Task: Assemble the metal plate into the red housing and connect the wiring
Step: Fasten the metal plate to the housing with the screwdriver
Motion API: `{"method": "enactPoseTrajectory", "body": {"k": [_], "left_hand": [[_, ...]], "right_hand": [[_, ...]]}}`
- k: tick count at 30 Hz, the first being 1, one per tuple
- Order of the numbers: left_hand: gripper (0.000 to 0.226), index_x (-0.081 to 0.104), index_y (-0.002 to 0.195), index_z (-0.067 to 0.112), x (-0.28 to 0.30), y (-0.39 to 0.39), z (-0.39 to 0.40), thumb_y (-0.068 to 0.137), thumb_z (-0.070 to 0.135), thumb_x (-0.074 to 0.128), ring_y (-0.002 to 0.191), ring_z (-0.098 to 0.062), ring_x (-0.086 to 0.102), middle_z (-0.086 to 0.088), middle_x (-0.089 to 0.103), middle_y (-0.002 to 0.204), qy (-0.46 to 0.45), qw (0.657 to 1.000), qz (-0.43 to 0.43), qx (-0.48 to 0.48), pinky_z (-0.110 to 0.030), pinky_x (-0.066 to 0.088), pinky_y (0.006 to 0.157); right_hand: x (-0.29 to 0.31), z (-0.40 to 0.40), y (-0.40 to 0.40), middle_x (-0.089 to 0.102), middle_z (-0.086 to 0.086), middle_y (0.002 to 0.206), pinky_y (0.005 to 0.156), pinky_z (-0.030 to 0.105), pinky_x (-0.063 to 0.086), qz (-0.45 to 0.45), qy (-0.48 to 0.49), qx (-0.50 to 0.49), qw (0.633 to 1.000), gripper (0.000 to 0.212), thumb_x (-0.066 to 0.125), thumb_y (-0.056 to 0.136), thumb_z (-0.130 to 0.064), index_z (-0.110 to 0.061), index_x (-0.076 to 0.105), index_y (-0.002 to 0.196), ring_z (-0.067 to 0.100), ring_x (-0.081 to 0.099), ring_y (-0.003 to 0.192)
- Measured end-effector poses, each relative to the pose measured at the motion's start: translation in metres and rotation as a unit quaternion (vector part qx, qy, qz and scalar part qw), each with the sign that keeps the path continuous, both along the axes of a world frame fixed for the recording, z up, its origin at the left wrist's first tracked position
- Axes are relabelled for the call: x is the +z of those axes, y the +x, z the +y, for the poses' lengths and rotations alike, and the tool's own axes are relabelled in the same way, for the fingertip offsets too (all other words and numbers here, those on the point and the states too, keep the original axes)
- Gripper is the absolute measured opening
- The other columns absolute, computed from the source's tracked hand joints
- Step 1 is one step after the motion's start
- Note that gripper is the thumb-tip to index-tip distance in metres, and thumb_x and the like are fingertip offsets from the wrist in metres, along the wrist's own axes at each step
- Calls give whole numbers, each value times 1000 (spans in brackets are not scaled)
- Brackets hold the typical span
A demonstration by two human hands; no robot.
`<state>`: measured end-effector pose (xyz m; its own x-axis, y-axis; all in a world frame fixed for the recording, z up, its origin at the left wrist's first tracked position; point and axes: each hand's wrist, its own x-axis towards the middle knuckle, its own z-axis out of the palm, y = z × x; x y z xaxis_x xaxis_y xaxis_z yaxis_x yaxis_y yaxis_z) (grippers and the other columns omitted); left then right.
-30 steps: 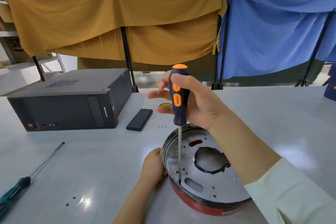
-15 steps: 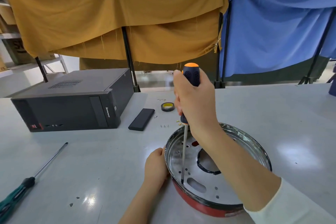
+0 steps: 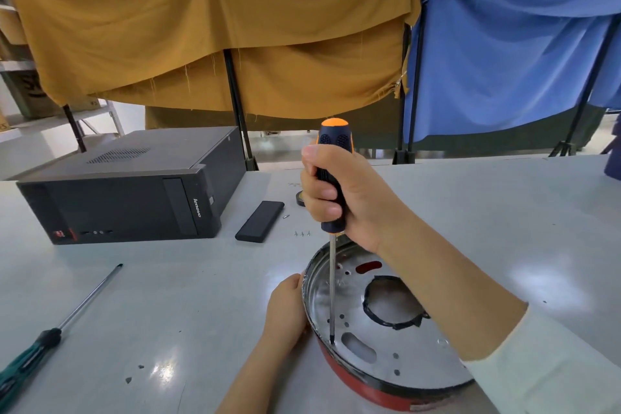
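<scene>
The round red housing [image 3: 373, 393] lies on the table in front of me, with the shiny metal plate [image 3: 416, 356] seated inside it. A large cut-out and several small holes show in the plate. My right hand [image 3: 349, 195] grips the black-and-orange handle of a screwdriver [image 3: 332, 178] held upright, its tip touching the plate near the left rim. My left hand [image 3: 285, 309] rests against the housing's left side with its fingers curled on the rim. No wiring is visible.
A black desktop computer case [image 3: 131, 188] lies at the left rear. A flat black bar [image 3: 259, 221], three small screws [image 3: 301, 233] and a tape roll [image 3: 300, 196] lie behind the housing. A long green-handled screwdriver [image 3: 50, 336] lies at the front left.
My right hand has turned on the screwdriver handle, from spread fingers to a full grip, then rotated again. The tip stays at the same spot on the plate. The left hand has not moved.
</scene>
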<state>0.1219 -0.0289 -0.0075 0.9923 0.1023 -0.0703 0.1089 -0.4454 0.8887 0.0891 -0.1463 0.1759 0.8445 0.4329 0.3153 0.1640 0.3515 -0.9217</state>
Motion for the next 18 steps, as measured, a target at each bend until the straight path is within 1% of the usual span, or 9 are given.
{"method": "enactPoseTrajectory", "body": {"k": [2, 4, 7, 10, 12, 13, 15, 17, 18], "left_hand": [[29, 45, 67, 10, 1, -1, -1, 96, 10, 47, 66, -19, 40, -4, 51, 67, 23, 1000, -14, 6, -30, 38, 63], [31, 40, 66, 11, 1, -2, -2, 97, 10, 46, 64, -18, 34, -4, 45, 65, 26, 999, -20, 15, -30, 33, 59], [30, 38, 68, 11, 0, -3, -3, 97, 12, 45, 63, -17, 31, -4, 43, 64, 24, 999, -22, 16, -29, 31, 57], [32, 42, 66, 12, 0, -3, -1, 98, 12, 45, 52, -14, 36, 0, 46, 57, 14, 1000, -14, 15, -22, 34, 47], [29, 44, 69, 9, 1, -4, 1, 98, 11, 44, 39, -12, 39, 1, 47, 49, -34, 999, 6, 11, -19, 33, 38], [29, 45, 69, 9, 1, -4, 1, 98, 10, 44, 33, -11, 38, 2, 46, 45, -47, 999, 12, 10, -18, 32, 35], [29, 46, 69, 8, 1, -4, 1, 99, 10, 43, 27, -9, 38, 3, 46, 43, -50, 999, 14, 13, -17, 31, 33], [30, 45, 69, 8, 1, -5, 0, 99, 10, 44, 32, -10, 40, -1, 47, 49, -48, 999, 10, 23, -19, 33, 36], [30, 44, 69, 9, 0, -5, -1, 98, 10, 45, 40, -14, 42, -2, 47, 54, -45, 999, 5, 30, -22, 36, 42]], "right_hand": [[-4, 5, -5, 31, -2, 46, 38, 15, 25, -13, 12, -123, 992, 33, 53, 87, -15, -17, 34, 59, 11, 28, 35], [-5, 9, -9, 32, 2, 49, 38, 17, 25, -23, 31, -230, 972, 33, 54, 87, -11, -17, 36, 61, 13, 29, 37], [-7, 10, -11, 36, 5, 51, 37, 19, 31, -37, 20, -293, 955, 31, 58, 87, -14, -19, 40, 62, 16, 33, 38], [-3, 7, -9, 46, 1, 50, 45, 24, 40, -75, -34, -206, 975, 29, 61, 87, -18, -20, 47, 62, 19, 45, 44], [1, 2, -6, 58, 1, 58, 49, 27, 46, -73, -27, -99, 992, 15, 63, 83, -20, -17, 55, 70, 21, 56, 53], [2, 0, -5, 61, 2, 61, 47, 25, 45, -59, -18, -48, 997, 8, 60, 82, -20, -16, 57, 75, 20, 57, 50], [3, -2, -4, 55, 1, 54, 40, 19, 37, -34, -15, 4, 999, 9, 57, 84, -18, -16, 57, 75, 13, 44, 35], [2, 0, -3, 39, -1, 45, 37, 17, 28, -5, -14, -26, 1000, 31, 54, 89, -13, -16, 48, 59, 9, 30, 31], [0, 3, -3, 33, -2, 43, 37, 16, 25, 8, -12, -65, 998, 38, 52, 89, -11, -17, 40, 54, 9, 26, 32]]}}
